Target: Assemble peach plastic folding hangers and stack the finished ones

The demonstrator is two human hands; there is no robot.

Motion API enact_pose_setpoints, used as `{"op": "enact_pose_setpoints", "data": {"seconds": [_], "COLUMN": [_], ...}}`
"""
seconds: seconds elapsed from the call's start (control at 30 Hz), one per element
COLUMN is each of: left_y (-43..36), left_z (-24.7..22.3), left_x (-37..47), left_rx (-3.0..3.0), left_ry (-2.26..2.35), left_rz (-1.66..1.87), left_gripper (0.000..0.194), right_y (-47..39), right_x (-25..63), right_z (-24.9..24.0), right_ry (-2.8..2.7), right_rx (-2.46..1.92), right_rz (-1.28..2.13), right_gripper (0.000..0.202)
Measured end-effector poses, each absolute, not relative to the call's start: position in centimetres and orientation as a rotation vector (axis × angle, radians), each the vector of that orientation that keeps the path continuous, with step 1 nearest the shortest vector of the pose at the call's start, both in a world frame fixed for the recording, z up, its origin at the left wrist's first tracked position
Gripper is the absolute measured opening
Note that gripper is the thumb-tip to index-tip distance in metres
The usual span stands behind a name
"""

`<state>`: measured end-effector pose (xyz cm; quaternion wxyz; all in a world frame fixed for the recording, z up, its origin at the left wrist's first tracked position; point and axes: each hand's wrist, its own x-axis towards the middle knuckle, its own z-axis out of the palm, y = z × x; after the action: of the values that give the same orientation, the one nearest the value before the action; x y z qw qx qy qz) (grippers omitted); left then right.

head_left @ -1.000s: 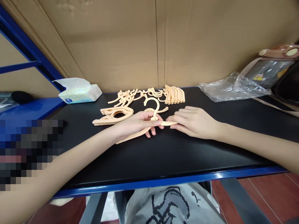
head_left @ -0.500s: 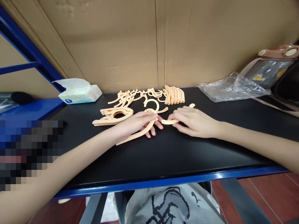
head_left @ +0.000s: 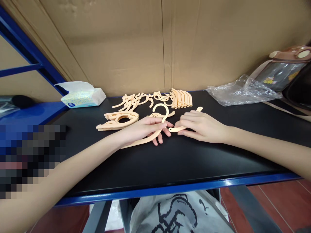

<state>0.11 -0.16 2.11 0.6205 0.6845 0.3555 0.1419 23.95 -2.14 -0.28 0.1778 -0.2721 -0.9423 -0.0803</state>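
Observation:
Between its thumb and fingers, my left hand (head_left: 150, 127) pinches a cream hook piece (head_left: 166, 111) together with a long curved arm piece (head_left: 143, 141) that slants down to the left. My right hand (head_left: 194, 124) is closed on a short curved piece (head_left: 175, 129), whose holed end points at my left hand. The two held parts are close but apart. Stacked cream hanger pieces (head_left: 121, 120) lie left of my left hand, and another curved piece (head_left: 172, 114) lies behind it.
Loose hooks (head_left: 132, 101) and a row of curved pieces (head_left: 182, 98) lie along the back of the black table (head_left: 170, 165). A tissue pack (head_left: 81, 95) sits back left. Clear plastic wrap (head_left: 238, 92) and a bottle (head_left: 277, 74) are at the right.
The hook in my left hand has shifted slightly right and turned, with its arm piece. The end of the piece in my right hand has moved a little right and down.

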Motion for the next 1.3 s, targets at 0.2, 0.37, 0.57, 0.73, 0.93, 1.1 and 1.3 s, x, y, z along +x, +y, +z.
{"op": "enact_pose_setpoints", "data": {"seconds": [0.2, 0.37, 0.57, 0.73, 0.93, 1.1, 1.3], "left_y": [-0.17, -0.34, -0.35, -0.46, -0.82, -0.66, -0.58], "left_z": [1.95, 2.11, 2.08, 2.28, 2.28, 1.68, 1.83], "left_x": [0.04, 0.18, 0.25, 0.56, 0.8, 0.63, 0.64], "left_rx": [1.588, 1.616, 1.611, 1.565, 1.599, 1.621, 1.583], "left_ry": [0.707, 0.721, 0.752, 0.841, 0.876, 0.811, 0.817], "left_rz": [0.249, 0.206, 0.227, 0.24, 0.269, 0.284, 0.283], "left_gripper": [0.031, 0.03, 0.029, 0.025, 0.023, 0.026, 0.026], "right_y": [-2.26, -2.35, -2.39, -2.57, -2.68, -2.53, -2.6], "right_x": [23.91, 23.81, 23.91, 23.72, 23.6, 23.67, 23.71], "right_z": [-0.16, 0.0, -0.07, 0.0, 0.12, 0.08, 0.11], "right_ry": [-2.664, -2.64, -2.664, -2.663, -2.645, -2.621, -2.622], "right_rx": [-0.733, -0.709, -0.696, -0.686, -0.713, -0.725, -0.73], "right_rz": [-0.279, -0.292, -0.297, -0.308, -0.386, -0.411, -0.429], "right_gripper": [0.03, 0.029, 0.027, 0.027, 0.029, 0.03, 0.029]}}
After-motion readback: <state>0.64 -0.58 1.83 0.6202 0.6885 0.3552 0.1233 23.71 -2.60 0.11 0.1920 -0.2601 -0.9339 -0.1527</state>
